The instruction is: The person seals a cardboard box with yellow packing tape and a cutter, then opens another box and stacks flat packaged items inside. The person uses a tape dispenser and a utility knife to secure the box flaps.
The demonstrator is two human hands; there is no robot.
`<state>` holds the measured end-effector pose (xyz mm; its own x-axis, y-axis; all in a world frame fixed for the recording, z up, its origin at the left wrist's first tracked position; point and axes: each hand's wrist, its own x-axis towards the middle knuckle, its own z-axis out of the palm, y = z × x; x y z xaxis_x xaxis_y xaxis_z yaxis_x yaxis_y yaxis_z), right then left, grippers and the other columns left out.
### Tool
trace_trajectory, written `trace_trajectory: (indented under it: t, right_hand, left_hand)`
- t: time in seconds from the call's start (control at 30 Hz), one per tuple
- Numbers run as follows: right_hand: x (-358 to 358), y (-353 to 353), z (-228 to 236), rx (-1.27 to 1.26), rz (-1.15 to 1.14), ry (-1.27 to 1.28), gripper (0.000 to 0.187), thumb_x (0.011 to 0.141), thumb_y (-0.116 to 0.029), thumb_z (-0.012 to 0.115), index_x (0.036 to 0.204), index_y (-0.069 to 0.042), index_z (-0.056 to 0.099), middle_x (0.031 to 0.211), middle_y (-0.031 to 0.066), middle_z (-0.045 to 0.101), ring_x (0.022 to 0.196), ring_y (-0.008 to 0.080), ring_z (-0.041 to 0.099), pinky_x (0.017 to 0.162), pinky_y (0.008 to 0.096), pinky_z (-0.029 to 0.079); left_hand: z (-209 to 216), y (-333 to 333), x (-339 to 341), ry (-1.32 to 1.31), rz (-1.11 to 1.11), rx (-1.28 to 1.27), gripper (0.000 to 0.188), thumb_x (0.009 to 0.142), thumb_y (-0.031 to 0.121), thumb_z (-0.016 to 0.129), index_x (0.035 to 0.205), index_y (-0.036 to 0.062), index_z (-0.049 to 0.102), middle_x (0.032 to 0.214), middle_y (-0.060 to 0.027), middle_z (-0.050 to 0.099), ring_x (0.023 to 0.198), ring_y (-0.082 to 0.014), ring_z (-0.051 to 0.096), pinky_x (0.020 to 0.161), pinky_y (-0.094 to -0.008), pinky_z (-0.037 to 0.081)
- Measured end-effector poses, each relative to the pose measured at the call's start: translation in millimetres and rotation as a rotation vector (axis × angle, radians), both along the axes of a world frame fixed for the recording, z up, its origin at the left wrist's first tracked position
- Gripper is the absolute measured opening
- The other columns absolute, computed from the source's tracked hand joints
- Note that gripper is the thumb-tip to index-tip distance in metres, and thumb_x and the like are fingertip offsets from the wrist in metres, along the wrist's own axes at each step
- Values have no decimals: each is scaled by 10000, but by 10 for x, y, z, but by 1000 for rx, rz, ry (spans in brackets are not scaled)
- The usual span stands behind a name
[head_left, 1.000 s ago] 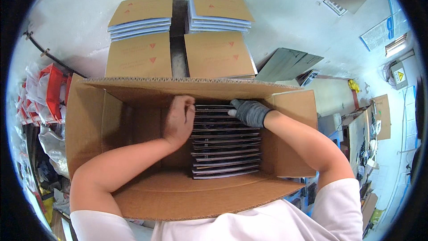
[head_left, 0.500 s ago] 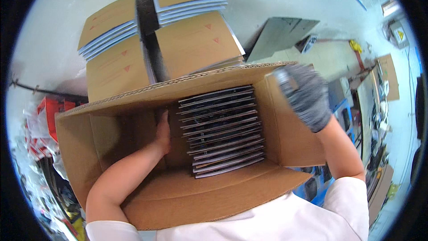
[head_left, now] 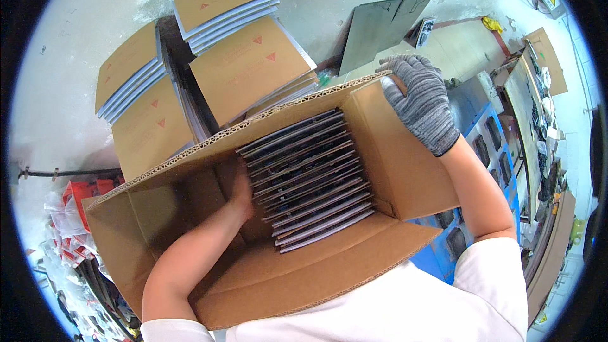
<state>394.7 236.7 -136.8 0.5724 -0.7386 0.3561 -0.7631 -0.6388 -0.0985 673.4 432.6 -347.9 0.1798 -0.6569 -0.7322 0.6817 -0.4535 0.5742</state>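
A large open cardboard box [head_left: 304,278] is in front of me, tilted, its far wall running up to the right. Inside, a row of thin dark flat panels [head_left: 310,177] stands edge-up in the right part. My left hand [head_left: 242,187], bare, reaches into the box and lies flat against the left ends of the panels; its fingertips are partly in shadow. My right hand [head_left: 421,101], in a grey knitted glove, is closed over the box's far right corner, thumb inside and fingers outside.
Beyond the box, several stacks of brown cardboard sheets [head_left: 250,69] with white layers stand by the wall. Grey boards [head_left: 380,31] lean at the back. Blue crates [head_left: 494,145] with dark parts are at the right, red bins [head_left: 79,196] at the left.
My left hand has moved right, up against the panels. My right hand, blurred before, is now closed on the box's corner. The box's right end has swung farther away from me.
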Motion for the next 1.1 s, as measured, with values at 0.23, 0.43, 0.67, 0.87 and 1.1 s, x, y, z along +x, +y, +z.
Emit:
trace_trajectory:
  t: [0.23, 0.43, 0.67, 0.87, 1.1]
  right_hand:
    - [-22, -47, 54, 31, 110, -287, 150, 832, -76, 605, 976, -64, 645, 992, 123, 657, 954, 306, 609, 904, 390, 463]
    - [56, 1, 197, 211, 234, -371, 184, 855, -26, 557, 1013, -43, 649, 997, 124, 676, 964, 258, 640, 881, 340, 496]
    - [376, 124, 831, 389, 461, -356, 135, 904, -101, 580, 996, -22, 641, 881, 113, 672, 854, 219, 660, 803, 323, 524]
    - [256, 925, 962, 788, 1067, 228, 312, 882, -285, 650, 1079, -44, 626, 944, 154, 637, 892, 318, 623, 808, 376, 524]
    - [82, 1208, 1049, 883, 956, 141, 391, 851, -288, 703, 1162, -65, 624, 1083, 134, 663, 1002, 273, 643, 894, 376, 522]
  left_hand:
    - [1098, 15, -288, -1534, -898, -808, 475, 788, 210, 644, 1234, 75, 553, 1282, -141, 542, 1220, -344, 459, 1062, -508, 299]
    - [923, 1, -656, -1554, -1350, -1059, 689, 855, 527, 561, 1412, 152, 410, 1514, -126, 308, 1432, -365, 186, 1125, -623, 102]
    - [1336, 231, -668, -1331, -1411, -862, 522, 919, 383, 542, 1318, 48, 491, 1438, -164, 402, 1341, -360, 360, 1099, -503, 292]
    - [2378, 713, -281, -723, -1638, -310, 571, 987, 498, 369, 1250, 28, 557, 1294, -189, 544, 1190, -373, 516, 995, -428, 421]
    - [2682, 1382, 11, -891, -1327, -211, 584, 995, 525, 318, 1211, 42, 563, 1140, -214, 618, 1079, -400, 565, 919, -438, 453]
